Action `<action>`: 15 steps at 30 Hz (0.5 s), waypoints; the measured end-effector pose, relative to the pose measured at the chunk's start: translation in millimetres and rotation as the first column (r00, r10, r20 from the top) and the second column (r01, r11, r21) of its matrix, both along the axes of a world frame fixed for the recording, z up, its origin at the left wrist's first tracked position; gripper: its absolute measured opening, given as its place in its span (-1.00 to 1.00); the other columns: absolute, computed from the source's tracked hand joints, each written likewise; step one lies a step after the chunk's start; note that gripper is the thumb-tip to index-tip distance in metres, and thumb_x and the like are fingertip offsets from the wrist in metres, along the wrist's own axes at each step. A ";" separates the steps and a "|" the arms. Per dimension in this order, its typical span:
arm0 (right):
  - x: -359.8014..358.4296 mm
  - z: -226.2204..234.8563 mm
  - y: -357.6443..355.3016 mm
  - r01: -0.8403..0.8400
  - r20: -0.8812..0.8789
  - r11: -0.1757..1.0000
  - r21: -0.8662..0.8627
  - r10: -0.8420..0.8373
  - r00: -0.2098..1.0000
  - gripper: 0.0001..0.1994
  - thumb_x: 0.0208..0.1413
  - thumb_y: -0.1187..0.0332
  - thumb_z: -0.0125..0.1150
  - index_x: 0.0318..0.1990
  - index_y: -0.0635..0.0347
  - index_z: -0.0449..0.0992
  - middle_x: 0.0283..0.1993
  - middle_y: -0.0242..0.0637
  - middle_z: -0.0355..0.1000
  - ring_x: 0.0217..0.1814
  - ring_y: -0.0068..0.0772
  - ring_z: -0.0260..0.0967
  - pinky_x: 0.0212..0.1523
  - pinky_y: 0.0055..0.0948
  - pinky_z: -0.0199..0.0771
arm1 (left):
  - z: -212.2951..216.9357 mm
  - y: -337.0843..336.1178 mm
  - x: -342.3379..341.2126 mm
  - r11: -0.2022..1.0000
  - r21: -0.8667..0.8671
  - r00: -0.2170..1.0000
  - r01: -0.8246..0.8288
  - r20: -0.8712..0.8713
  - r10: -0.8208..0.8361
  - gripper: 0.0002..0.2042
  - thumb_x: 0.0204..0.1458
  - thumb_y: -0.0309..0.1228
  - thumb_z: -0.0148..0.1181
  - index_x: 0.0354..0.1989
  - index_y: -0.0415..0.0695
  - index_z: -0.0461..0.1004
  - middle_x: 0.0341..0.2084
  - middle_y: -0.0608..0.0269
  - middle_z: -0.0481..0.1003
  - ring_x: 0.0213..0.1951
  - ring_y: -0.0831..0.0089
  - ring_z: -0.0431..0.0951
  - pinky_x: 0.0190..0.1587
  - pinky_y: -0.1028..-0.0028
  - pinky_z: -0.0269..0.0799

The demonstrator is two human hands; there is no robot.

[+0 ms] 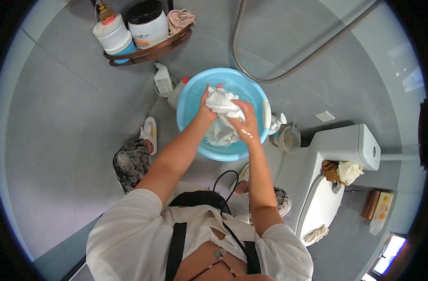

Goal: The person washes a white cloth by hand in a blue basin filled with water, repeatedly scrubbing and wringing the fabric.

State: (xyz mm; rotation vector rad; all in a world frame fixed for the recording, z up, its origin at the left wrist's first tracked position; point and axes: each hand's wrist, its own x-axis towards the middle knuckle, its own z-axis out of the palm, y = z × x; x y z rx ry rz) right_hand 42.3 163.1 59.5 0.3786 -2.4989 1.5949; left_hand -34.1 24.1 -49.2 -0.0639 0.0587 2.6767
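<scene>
White short-sleeved shirt (129, 229) w/ dark straps is filling the bottom of the frame; both bare forearms are reaching up toward centre. Left hand (205, 108) is gripping the white wet cloth (225, 107) from its left side, fingers curled tight around the bunched fabric. Right hand (246, 122) is clamping the cloth's lower right part, fingers folded over it (thumb hidden, so can't tell its exact grip). Cloth is being held just above the round light-blue plastic basin (189, 100), upper centre of the frame, w/ one end trailing down into the water.

Progress, as a judgement: washing looks mid-way. Fabric is soaked and being scrubbed or wrung; rinsing and hanging out seem left to do. Cloth is looking crumpled, limp, heavy w/ water, no obvious stain visible.

White spray bottle (163, 79) is standing just left of the basin; grey shower hose (289, 72) is curving across upper right.
</scene>
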 end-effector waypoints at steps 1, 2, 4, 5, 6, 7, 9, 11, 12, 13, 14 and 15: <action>3.8 -9.6 -5.4 0.063 -0.152 0.985 0.159 -0.039 0.988 -0.56 -0.33 0.35 0.27 -0.15 0.03 0.40 0.03 -0.21 0.17 -0.07 -0.26 0.27 -0.08 -0.39 0.29 | -13.2 0.0 -3.6 0.994 0.104 0.996 0.023 -0.089 -0.014 -0.45 0.05 0.09 -0.35 0.05 -0.07 0.18 -0.11 0.11 0.32 -0.06 0.16 0.31 0.01 0.14 0.19; 12.1 -6.7 -13.6 0.129 -0.176 0.973 0.192 -0.095 0.980 -0.57 -0.41 0.29 0.35 -0.24 0.01 0.41 0.04 -0.21 0.09 -0.13 -0.16 0.29 -0.21 -0.32 0.37 | -4.6 4.4 1.3 0.997 0.076 0.986 0.021 -0.169 -0.008 -0.53 0.07 -0.01 -0.22 0.03 -0.08 0.19 -0.20 0.15 0.34 -0.15 0.21 0.35 -0.08 0.21 0.28; 24.2 -0.3 -28.5 0.146 -0.198 0.972 0.185 -0.108 0.974 -0.58 -0.46 0.36 0.35 -0.29 0.06 0.41 0.00 -0.16 0.13 -0.14 -0.12 0.29 -0.25 -0.32 0.40 | 12.8 7.2 5.7 0.937 -0.334 0.982 -0.098 -0.184 0.037 -0.61 0.07 -0.12 -0.14 0.00 -0.07 0.19 -0.25 0.19 0.34 -0.20 0.28 0.36 -0.16 0.30 0.32; 28.0 0.7 -34.9 0.153 -0.209 0.972 0.180 -0.114 0.971 -0.58 -0.49 0.40 0.35 -0.31 0.08 0.41 -0.03 -0.14 0.14 -0.14 -0.09 0.28 -0.28 -0.32 0.41 | 17.9 8.4 8.0 0.840 -0.521 0.978 -0.155 -0.201 0.057 -0.64 0.07 -0.17 -0.10 -0.01 -0.06 0.20 -0.27 0.21 0.33 -0.22 0.31 0.36 -0.19 0.34 0.34; 28.3 -1.7 -39.5 0.189 -0.293 0.957 0.221 -0.120 0.948 -0.66 -0.43 0.36 0.33 -0.38 0.12 0.39 -0.08 -0.16 0.18 -0.33 -0.11 0.33 -0.44 -0.32 0.40 | 20.0 14.7 10.5 0.435 -0.802 0.904 -0.409 -0.421 0.074 -0.75 0.05 -0.32 -0.04 -0.09 -0.03 0.24 -0.34 0.27 0.33 -0.30 0.40 0.37 -0.26 0.45 0.36; 26.0 -8.9 -40.1 0.218 -0.301 0.950 0.225 -0.145 0.943 -0.68 -0.40 0.35 0.31 -0.38 0.13 0.39 -0.10 -0.16 0.20 -0.37 -0.12 0.33 -0.46 -0.31 0.39 | 17.4 16.6 10.8 0.724 -0.615 0.923 -0.313 -0.378 0.078 -0.78 0.05 -0.33 -0.05 -0.12 -0.03 0.26 -0.35 0.28 0.34 -0.31 0.41 0.37 -0.26 0.45 0.36; 17.3 -22.1 -44.9 0.264 -0.319 0.938 0.225 -0.185 0.929 -0.71 -0.34 0.33 0.27 -0.37 0.16 0.40 -0.13 -0.17 0.24 -0.47 -0.13 0.33 -0.49 -0.30 0.36 | 2.6 15.1 8.3 0.998 -0.031 0.953 -0.057 -0.298 0.045 -0.83 0.05 -0.33 -0.07 -0.19 -0.02 0.30 -0.38 0.30 0.35 -0.34 0.42 0.38 -0.27 0.46 0.37; 5.3 -18.1 -49.4 0.363 -0.274 0.917 0.167 -0.311 0.910 -0.79 -0.21 0.27 0.16 -0.43 0.20 0.40 -0.31 -0.09 0.32 -0.45 -0.05 0.32 -0.48 -0.23 0.33 | -13.1 18.4 2.0 0.967 -0.236 0.995 -0.101 -0.043 0.094 -0.84 0.07 -0.33 -0.16 -0.29 -0.07 0.34 -0.38 0.28 0.39 -0.33 0.38 0.42 -0.25 0.43 0.38; -1.9 -28.2 -42.4 0.421 -0.233 0.892 0.165 -0.379 0.895 -0.79 -0.20 0.26 0.14 -0.46 0.20 0.40 -0.33 -0.09 0.33 -0.44 -0.03 0.33 -0.45 -0.20 0.34 | 13.8 21.8 12.3 0.944 -0.323 0.995 -0.063 0.052 0.084 -0.82 0.07 -0.32 -0.18 -0.30 -0.08 0.35 -0.37 0.27 0.40 -0.32 0.37 0.43 -0.25 0.43 0.38; -7.3 -33.5 -36.0 0.470 -0.191 0.867 0.166 -0.439 0.878 -0.79 -0.18 0.24 0.12 -0.48 0.20 0.40 -0.34 -0.08 0.34 -0.42 -0.01 0.33 -0.42 -0.18 0.35 | 36.9 24.5 24.7 0.915 -0.403 0.985 -0.023 0.147 0.090 -0.80 0.07 -0.31 -0.20 -0.31 -0.10 0.35 -0.37 0.26 0.41 -0.31 0.37 0.43 -0.24 0.43 0.38; -15.5 -31.9 -27.3 0.472 -0.068 0.874 0.113 -0.468 0.881 -0.78 -0.16 0.24 0.10 -0.46 0.23 0.41 -0.35 -0.04 0.35 -0.40 0.02 0.33 -0.40 -0.17 0.34 | 49.8 34.6 34.4 0.557 -0.789 0.966 -0.259 -0.212 0.149 -0.77 0.07 -0.31 -0.22 -0.30 -0.13 0.36 -0.38 0.23 0.42 -0.32 0.38 0.44 -0.22 0.43 0.38; -23.0 -30.7 -17.4 0.479 0.063 0.876 0.054 -0.481 0.874 -0.76 -0.14 0.24 0.07 -0.44 0.26 0.41 -0.36 0.00 0.36 -0.38 0.05 0.33 -0.37 -0.16 0.33 | 47.0 39.6 38.0 0.578 -0.797 0.962 -0.177 -0.017 0.272 -0.77 0.05 -0.28 -0.14 -0.30 -0.15 0.38 -0.42 0.22 0.42 -0.35 0.43 0.43 -0.27 0.47 0.37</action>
